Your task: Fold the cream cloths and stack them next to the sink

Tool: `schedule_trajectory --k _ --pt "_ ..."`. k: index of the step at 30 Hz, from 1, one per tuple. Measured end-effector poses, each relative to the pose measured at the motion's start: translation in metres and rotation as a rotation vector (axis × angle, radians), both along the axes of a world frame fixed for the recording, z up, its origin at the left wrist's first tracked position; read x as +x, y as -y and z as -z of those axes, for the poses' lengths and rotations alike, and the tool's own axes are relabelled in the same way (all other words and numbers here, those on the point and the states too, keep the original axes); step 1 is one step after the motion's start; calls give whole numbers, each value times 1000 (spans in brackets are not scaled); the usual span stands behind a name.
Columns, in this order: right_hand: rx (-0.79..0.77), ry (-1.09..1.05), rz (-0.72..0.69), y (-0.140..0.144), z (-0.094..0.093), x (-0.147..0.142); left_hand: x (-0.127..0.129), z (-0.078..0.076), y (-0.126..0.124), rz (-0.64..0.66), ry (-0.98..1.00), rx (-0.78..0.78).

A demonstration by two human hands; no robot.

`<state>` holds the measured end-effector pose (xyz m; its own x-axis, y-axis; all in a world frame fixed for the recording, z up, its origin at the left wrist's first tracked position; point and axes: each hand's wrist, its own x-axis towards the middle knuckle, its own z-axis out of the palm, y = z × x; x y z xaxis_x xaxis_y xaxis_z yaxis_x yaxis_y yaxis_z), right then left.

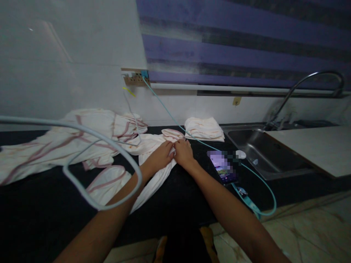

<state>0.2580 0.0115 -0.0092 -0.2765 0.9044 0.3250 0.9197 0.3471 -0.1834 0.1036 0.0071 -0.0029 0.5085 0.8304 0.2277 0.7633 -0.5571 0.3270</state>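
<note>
Now, white cloth with pink trim (153,175) spread on dark counter (178,197), near centre, one end bunched under both hands. Left hand (161,155) and right hand (183,152) side by side, touching, fingers curled down and pinching the cloth's upper edge; both clamped on fabric. Same cloth trailing toward the near counter edge, between the forearms. More pink-trimmed cloth piled left (68,142), heaped and wrinkled, reaching the wall. Folded stack of cloths (204,129) just behind right hand, close to the sink edge. Phone (223,170) flat on counter right of right hand, screen lit, near but apart from it. Teal cable (170,113) running from wall socket (134,77) down across counter, past folded stack, looping by phone. Small white round object (240,154) beside phone. Steel sink (263,153) right, faucet (309,86) arching over. Grey cable loop (104,171) close to camera, blurred, crossing left forearm. Purple striped blind (246,40) above.
</note>
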Motion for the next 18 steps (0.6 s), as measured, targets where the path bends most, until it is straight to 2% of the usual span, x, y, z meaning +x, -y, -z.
schedule_trajectory --k 4,7,11,13,18 --pt "-24 22 49 -5 -6 13 4 -4 13 161 -133 -92" --pt "-40 36 67 -6 -9 15 4 -13 22 146 -153 -173" --pt "-51 48 87 -6 -10 16 -1 -21 22 170 -159 -181" --pt "-50 45 106 -7 -10 19 -7 -25 19 127 -195 -214" --pt "-32 29 136 -6 -10 23 -24 -34 11 -91 -261 -289"
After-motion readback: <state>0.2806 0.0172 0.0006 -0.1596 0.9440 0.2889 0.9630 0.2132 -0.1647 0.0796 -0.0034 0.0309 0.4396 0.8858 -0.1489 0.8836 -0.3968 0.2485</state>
